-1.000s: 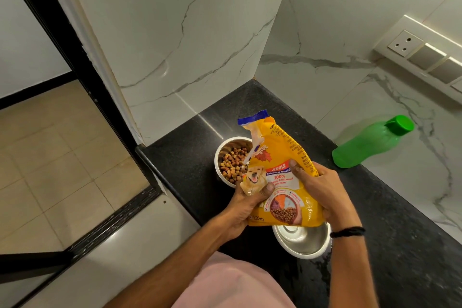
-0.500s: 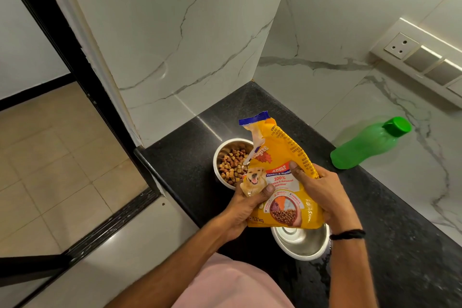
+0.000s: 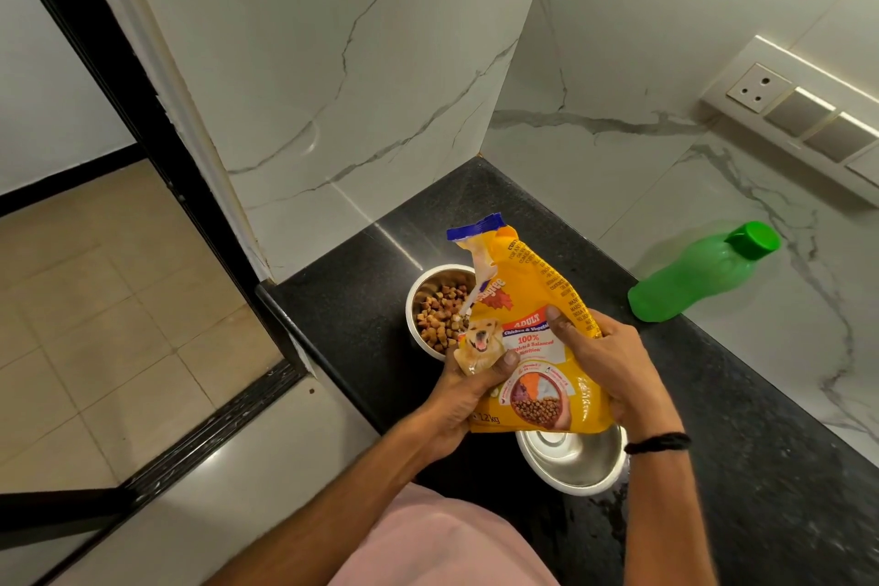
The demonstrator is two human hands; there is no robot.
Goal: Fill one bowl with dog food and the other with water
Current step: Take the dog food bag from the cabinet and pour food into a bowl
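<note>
Dog food bag upright above empty bowl, near table's left edge | left hand pinches its corner, right hand grips its side | I reckon any tilt dumps kibble in there, and that one's for water

Grey-veined white marble walls enclose a black speckled counter, with a switch panel on the right wall and beige floor tiles beyond a black door frame.

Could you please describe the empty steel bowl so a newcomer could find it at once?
On the black countertop in the marble corner, find the yellow dog food bag. The empty bowl sits nearer, below the bag's bottom edge; the farther bowl holds brown kibble.
</note>
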